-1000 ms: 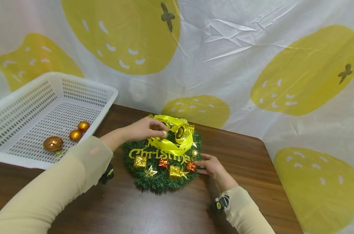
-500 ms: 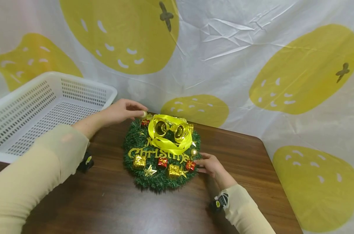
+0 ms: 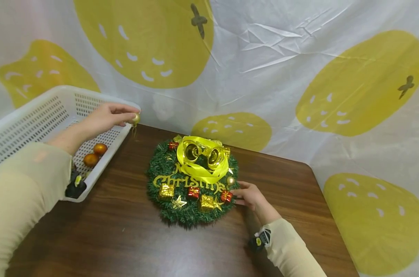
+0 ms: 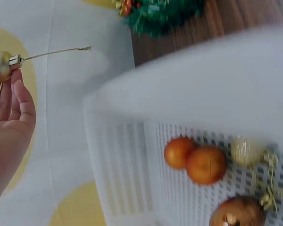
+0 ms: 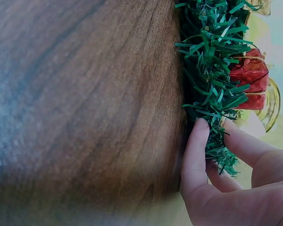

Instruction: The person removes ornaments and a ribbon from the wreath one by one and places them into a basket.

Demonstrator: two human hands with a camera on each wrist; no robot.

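Note:
A green Christmas wreath (image 3: 190, 179) with a yellow ribbon, gold bells, small gift boxes and gold lettering lies on the brown table (image 3: 143, 238). My left hand (image 3: 107, 117) pinches a small gold bauble (image 3: 135, 119) above the near corner of the white basket (image 3: 29, 115); the bauble (image 4: 0, 66) shows its thin wire in the left wrist view. My right hand (image 3: 249, 196) holds the wreath's right edge, fingers (image 5: 198, 150) pressed into the green needles (image 5: 212, 80).
The white perforated basket holds two orange baubles (image 3: 95, 154), seen again as orange balls (image 4: 195, 160) with a larger copper one (image 4: 238, 214) and a glittery gold one (image 4: 247, 150). A white and yellow printed cloth (image 3: 282, 69) hangs behind the table.
My left hand took the small gold bauble off the wreath's top and carried it left and up to the basket's corner. The right hand stayed on the wreath's edge.

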